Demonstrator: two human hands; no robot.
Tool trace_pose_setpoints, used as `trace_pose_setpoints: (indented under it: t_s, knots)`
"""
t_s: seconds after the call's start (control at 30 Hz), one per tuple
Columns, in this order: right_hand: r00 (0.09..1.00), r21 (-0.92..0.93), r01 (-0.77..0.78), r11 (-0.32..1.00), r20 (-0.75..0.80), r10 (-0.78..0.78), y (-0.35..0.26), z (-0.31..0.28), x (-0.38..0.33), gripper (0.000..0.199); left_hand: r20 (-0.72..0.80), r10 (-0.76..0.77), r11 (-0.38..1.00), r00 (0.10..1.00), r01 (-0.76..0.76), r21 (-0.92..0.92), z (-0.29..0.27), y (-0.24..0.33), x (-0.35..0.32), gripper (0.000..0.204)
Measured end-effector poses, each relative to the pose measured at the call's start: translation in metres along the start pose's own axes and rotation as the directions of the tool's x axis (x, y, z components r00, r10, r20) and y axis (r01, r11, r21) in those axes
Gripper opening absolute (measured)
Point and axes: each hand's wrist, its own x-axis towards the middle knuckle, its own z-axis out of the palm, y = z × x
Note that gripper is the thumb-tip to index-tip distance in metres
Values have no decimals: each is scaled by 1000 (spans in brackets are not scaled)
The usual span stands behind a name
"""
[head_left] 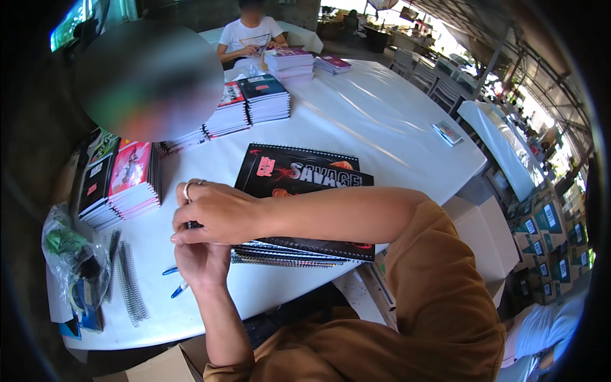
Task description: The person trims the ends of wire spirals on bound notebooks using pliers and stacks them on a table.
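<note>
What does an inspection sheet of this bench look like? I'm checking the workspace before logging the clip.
Surface: white table, mostly covered on its left side.
Job's things: black spiral notebook on a small pile near the front edge.
Clutter: notebook stacks, loose spiral coils, blue pens, plastic bag.
Hands: right hand above left hand, together at the pile's left corner, pinching something small and dark.
Cables: nothing seen.
Surroundings: seated person at the far end; stacked boxes at right.
</note>
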Motion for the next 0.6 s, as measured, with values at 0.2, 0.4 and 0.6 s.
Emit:
trace_pose_setpoints:
  t_s: [0.2,0.4,0.6]
  knots:
    - [973,238,-224,945,116,202,-10,-7,-6,34,-127,-34,983,991,10,-182,-31,29,-19,34]
    - [993,-136,83,987,-77,-94,-33,-35,0,40,-290,654,757,699,-614,226,1,137,-73,36]
    - [929,-156,112,981,-335,-159,-33,-51,1,37,-143,954,294,263,-738,607,47,319,-96,40]
